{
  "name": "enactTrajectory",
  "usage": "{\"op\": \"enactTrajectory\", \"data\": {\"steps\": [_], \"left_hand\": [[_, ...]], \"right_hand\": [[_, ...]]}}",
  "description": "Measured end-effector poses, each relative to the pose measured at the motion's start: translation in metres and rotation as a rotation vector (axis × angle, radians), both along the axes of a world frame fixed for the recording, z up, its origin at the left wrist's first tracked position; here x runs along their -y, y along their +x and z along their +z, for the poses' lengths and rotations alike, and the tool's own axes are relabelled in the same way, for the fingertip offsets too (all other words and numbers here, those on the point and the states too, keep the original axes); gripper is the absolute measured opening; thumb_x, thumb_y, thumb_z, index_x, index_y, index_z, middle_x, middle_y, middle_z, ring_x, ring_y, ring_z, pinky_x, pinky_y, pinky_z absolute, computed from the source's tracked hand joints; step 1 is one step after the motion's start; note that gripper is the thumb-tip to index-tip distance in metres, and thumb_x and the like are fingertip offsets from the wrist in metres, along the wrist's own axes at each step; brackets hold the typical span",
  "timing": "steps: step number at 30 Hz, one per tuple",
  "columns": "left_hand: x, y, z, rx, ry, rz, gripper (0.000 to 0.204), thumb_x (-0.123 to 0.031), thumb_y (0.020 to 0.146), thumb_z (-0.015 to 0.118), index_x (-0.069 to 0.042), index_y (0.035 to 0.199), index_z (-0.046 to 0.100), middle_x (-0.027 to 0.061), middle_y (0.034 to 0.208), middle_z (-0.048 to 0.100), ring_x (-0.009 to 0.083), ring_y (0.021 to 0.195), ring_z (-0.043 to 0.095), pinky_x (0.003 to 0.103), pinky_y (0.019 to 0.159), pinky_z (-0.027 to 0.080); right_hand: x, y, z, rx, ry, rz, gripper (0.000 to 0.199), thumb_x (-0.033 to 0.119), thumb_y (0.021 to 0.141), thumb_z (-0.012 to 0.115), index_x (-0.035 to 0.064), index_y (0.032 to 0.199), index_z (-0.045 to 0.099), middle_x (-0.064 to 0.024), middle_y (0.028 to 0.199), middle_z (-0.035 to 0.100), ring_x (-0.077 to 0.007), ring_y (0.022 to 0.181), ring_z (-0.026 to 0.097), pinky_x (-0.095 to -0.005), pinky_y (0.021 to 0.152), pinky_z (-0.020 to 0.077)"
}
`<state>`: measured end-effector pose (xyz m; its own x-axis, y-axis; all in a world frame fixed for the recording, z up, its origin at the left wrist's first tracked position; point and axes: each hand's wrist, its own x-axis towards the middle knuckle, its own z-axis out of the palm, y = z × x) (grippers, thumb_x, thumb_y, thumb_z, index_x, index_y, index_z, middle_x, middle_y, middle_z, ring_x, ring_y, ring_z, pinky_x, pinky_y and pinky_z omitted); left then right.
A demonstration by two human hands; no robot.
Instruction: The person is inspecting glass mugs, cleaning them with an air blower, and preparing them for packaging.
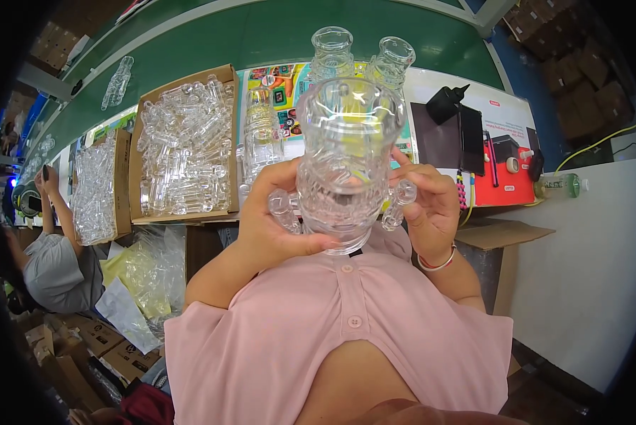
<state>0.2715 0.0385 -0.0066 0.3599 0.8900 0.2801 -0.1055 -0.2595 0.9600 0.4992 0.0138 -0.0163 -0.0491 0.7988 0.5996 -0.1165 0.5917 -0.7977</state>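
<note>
A large clear vessel (346,156), apparently plastic, is raised in front of my chest, its wide rounded end toward the camera. My left hand (261,219) is closed round its left side and lower end, with the thumb pressed near the bottom. One clear knobbed side piece (282,210) sticks out by my left fingers. At the opposite side, my right hand (431,205) pinches a similar clear side piece (401,202) against the vessel wall. Whether that piece is fixed on, I cannot tell. Behind stand two more clear vessels, one left (332,51) and one right (392,60).
A cardboard box (135,191) full of clear parts lies left, beside a second filled box (123,185). Clear pieces (263,127) stand on a colourful printed sheet. To the right are a black dropper bottle (443,106) and a dark tablet-like panel (471,142). Another person (59,265) works far left.
</note>
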Motion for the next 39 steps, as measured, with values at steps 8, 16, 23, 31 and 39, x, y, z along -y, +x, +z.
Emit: {"op": "enactTrajectory", "data": {"steps": [8, 16, 23, 31, 39], "left_hand": [[-0.010, 0.017, -0.015, 0.160, -0.445, 0.009, 0.076, -0.022, 0.062, 0.080, -0.003, 0.121, 0.036, 0.0106, 0.107, 0.054, 0.0174, 0.098, 0.053, 0.033, 0.086, 0.042], [-0.015, 0.031, -0.064, 0.001, -0.653, -0.097, 0.065, -0.026, 0.073, 0.072, -0.005, 0.120, 0.032, 0.0118, 0.097, 0.057, 0.0151, 0.087, 0.056, 0.028, 0.073, 0.047], [-0.023, 0.030, -0.050, -0.496, 0.165, 0.144, 0.080, -0.016, 0.072, 0.069, 0.001, 0.133, 0.019, 0.0274, 0.133, 0.026, 0.0380, 0.125, 0.028, 0.040, 0.102, 0.026], [-0.120, 0.031, -0.027, -0.632, 0.407, 0.329, 0.090, -0.021, 0.063, 0.076, 0.000, 0.132, 0.021, 0.0248, 0.133, 0.027, 0.0386, 0.124, 0.029, 0.041, 0.101, 0.028], [-0.189, 0.064, -0.032, -0.766, 0.067, 0.120, 0.086, -0.028, 0.056, 0.081, -0.002, 0.125, 0.038, 0.0211, 0.121, 0.046, 0.0310, 0.113, 0.046, 0.037, 0.093, 0.039]], "right_hand": [[-0.002, 0.000, -0.009, -0.318, -0.264, -0.246, 0.034, 0.021, 0.089, 0.049, -0.0016, 0.112, 0.039, -0.0158, 0.097, 0.058, -0.0275, 0.100, 0.055, -0.0429, 0.097, 0.0351], [0.000, -0.001, -0.034, -0.538, -0.595, -0.029, 0.030, 0.019, 0.092, 0.041, 0.0004, 0.116, 0.038, -0.0158, 0.096, 0.058, -0.0273, 0.096, 0.055, -0.0399, 0.094, 0.0369], [-0.007, 0.000, -0.046, -0.632, -0.672, -0.014, 0.030, 0.018, 0.092, 0.040, 0.0016, 0.118, 0.040, -0.0141, 0.096, 0.057, -0.0245, 0.094, 0.056, -0.0377, 0.091, 0.0406], [-0.006, 0.007, -0.044, -0.640, -0.622, -0.080, 0.031, 0.019, 0.092, 0.041, 0.0010, 0.117, 0.041, -0.0124, 0.096, 0.057, -0.0214, 0.095, 0.055, -0.0364, 0.090, 0.0411], [-0.004, 0.007, -0.040, -0.643, -0.602, -0.116, 0.031, 0.019, 0.092, 0.042, 0.0006, 0.116, 0.041, -0.0125, 0.097, 0.057, -0.0207, 0.094, 0.055, -0.0358, 0.090, 0.0407]]}}
